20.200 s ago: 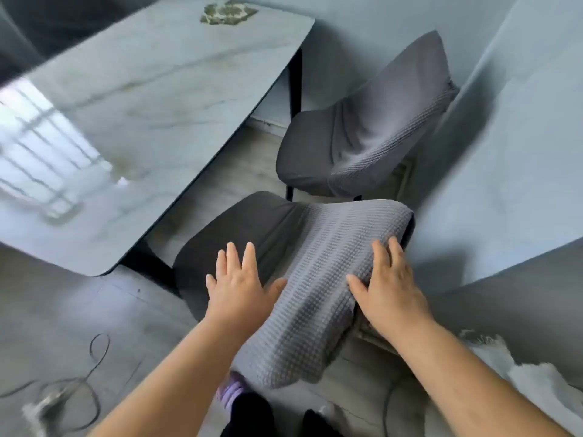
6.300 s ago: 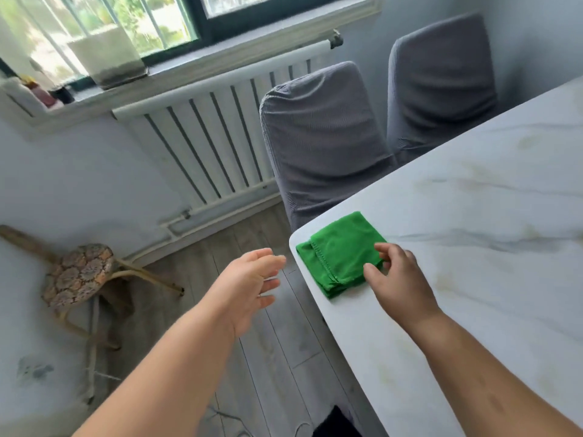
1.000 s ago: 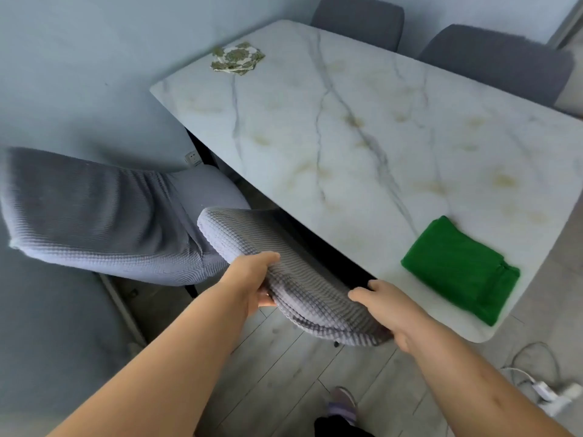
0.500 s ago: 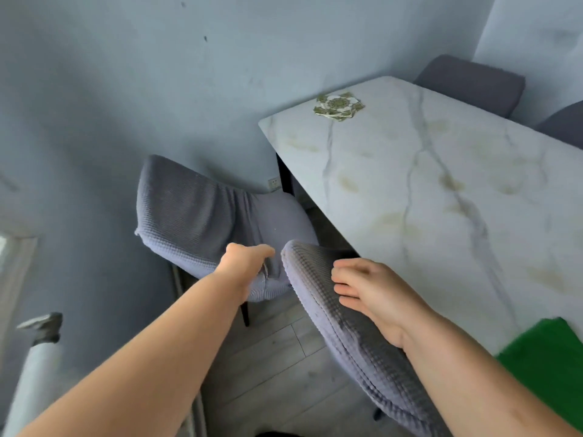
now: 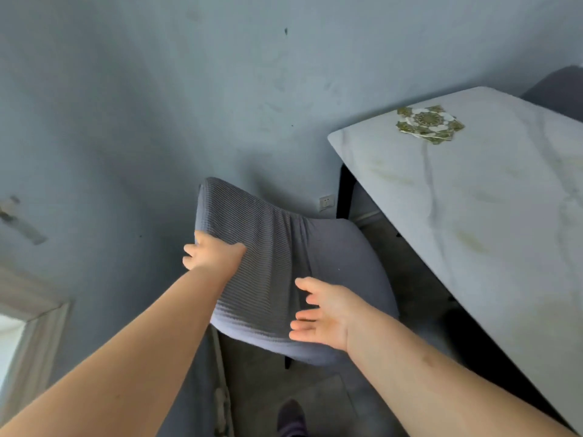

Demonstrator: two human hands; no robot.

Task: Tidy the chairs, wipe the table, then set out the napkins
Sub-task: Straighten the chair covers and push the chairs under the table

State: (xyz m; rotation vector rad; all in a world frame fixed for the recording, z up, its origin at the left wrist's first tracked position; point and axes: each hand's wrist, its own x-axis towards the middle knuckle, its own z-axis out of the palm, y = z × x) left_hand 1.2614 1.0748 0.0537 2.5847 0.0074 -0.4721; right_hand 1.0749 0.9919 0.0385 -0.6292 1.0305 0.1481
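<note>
- Your left hand (image 5: 213, 257) gripped the chair (image 5: 284, 247) at its back's 9 o'clock edge, fingers curled round it.
- The chair stood clear of the worktop (image 5: 489, 231), not tucked in, so tidying looked unfinished.
- Your right hand (image 5: 325, 313) hung by the back's 5 o'clock corner, fingers spread, holding nothing.
- At 2 o'clock the napkins (image 5: 429, 123) lay in one stack on the worktop. Wiping and setting out seemed left to do.

You stood in home dining corner: marble-top bench (image 5: 489, 222) near blue painted wall (image 5: 157, 121), slip-covered grey chair (image 5: 271, 234) beside it, patterned napkins (image 5: 429, 123) on top, wall socket (image 5: 326, 201) low down.
</note>
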